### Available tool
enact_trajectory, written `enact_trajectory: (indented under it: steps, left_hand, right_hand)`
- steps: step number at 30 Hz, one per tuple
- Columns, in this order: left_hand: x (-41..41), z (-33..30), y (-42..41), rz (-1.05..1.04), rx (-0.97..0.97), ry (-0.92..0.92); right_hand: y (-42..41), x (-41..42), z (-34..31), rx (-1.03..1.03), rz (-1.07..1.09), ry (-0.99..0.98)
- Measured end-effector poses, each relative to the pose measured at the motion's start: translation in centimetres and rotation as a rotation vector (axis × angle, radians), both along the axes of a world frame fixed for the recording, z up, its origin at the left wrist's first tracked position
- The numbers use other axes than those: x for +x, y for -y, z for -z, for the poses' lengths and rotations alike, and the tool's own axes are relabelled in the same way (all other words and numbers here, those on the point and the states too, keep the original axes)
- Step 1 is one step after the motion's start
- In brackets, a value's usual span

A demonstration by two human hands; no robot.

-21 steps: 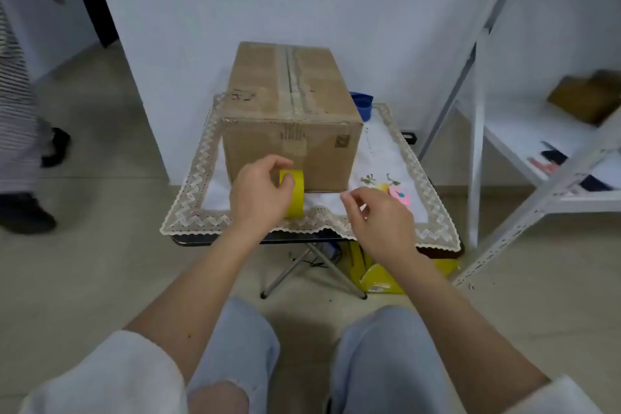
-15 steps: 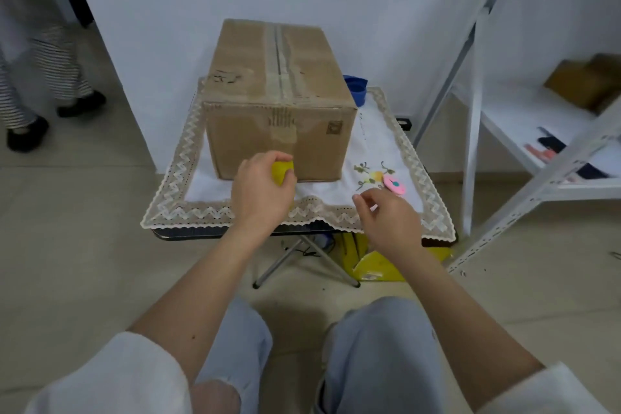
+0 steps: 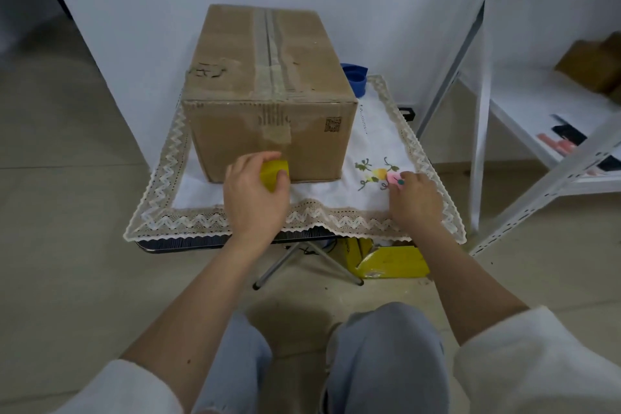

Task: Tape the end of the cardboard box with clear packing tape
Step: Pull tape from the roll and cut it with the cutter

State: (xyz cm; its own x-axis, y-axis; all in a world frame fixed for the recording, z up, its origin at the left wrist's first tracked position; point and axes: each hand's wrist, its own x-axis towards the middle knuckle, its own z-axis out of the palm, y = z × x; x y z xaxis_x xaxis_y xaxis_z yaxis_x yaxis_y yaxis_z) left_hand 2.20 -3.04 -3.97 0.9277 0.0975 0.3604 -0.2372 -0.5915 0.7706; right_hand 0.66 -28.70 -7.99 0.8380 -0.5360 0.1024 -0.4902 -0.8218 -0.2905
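Note:
A brown cardboard box (image 3: 268, 84) stands on a small table covered by a lace-edged white cloth (image 3: 198, 188). Old tape runs along its top seam and down onto the near end. My left hand (image 3: 253, 198) is shut on a yellow roll of tape (image 3: 274, 173) and holds it against the bottom of that near end. My right hand (image 3: 415, 202) rests on the cloth to the right of the box. Its curled fingertips are on a small pink object (image 3: 393, 177) with a teal dot. Whether they grip the object is not clear.
A blue object (image 3: 354, 77) sits behind the box's right corner. A white metal shelf rack (image 3: 479, 144) stands close on the right with items on its shelf. A yellow box (image 3: 393, 262) lies on the floor under the table. My knees are below.
My right hand has moved right and forward onto the pink object. My left hand has kept the yellow roll low at the box's near end. The person at the left has left the view.

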Motion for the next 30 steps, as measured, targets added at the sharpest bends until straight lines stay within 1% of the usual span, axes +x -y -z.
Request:
enact_trajectory:
  steps: [4,6,8,13,15,16,18,19,20,23,26,28,30]
  left_hand:
    - [0.3,0.4,-0.1,-0.028,-0.023,-0.021]
    - [0.3,0.5,-0.1,-0.036,-0.029,-0.028]
    - [0.4,0.5,0.0,-0.043,-0.052,-0.033]
    - [0.5,0.6,0.0,-0.049,-0.118,-0.030]
    - [0.6,0.7,0.1,-0.063,-0.166,-0.050]
    - [0.7,0.7,0.1,-0.077,-0.199,-0.064]
    - [0.8,0.7,0.1,-0.100,-0.263,-0.108]
    - [0.8,0.7,0.1,-0.106,-0.291,-0.140]
    - [0.8,0.7,0.1,-0.107,-0.316,-0.175]
    - [0.9,0.5,-0.1,-0.086,-0.366,-0.271]
    - [1.2,0.6,-0.3,-0.085,-0.391,-0.344]
    - [1.8,0.8,-0.4,-0.089,-0.394,-0.372]
    - [2.4,0.9,-0.5,-0.089,-0.394,-0.392]
  right_hand:
    - [0.5,1.3,0.2,-0.019,0.031,-0.123]
    - [0.7,1.7,0.4,-0.036,0.039,-0.119]
    - [0.7,2.0,0.7,-0.024,0.045,-0.062]
    - [-0.7,1.6,0.0,0.137,-0.007,0.179]
    - [-2.0,1.4,-0.8,0.267,-0.078,0.297]
    - [-2.7,1.2,-1.3,0.399,-0.122,0.349]
    - [-4.5,0.5,-2.6,0.746,-0.210,0.393]
    - [-5.3,0.1,-3.1,0.877,-0.249,0.390]
    - [-6.1,-0.3,-3.5,0.964,-0.284,0.379]
    - [-8.1,-1.1,-4.7,1.154,-0.343,0.338]
    - [-9.7,-1.1,-5.9,1.376,-0.334,0.305]
    - [-10.4,-0.8,-6.2,1.397,-0.369,0.317]
    - [-10.9,-0.6,-6.3,1.372,-0.434,0.344]
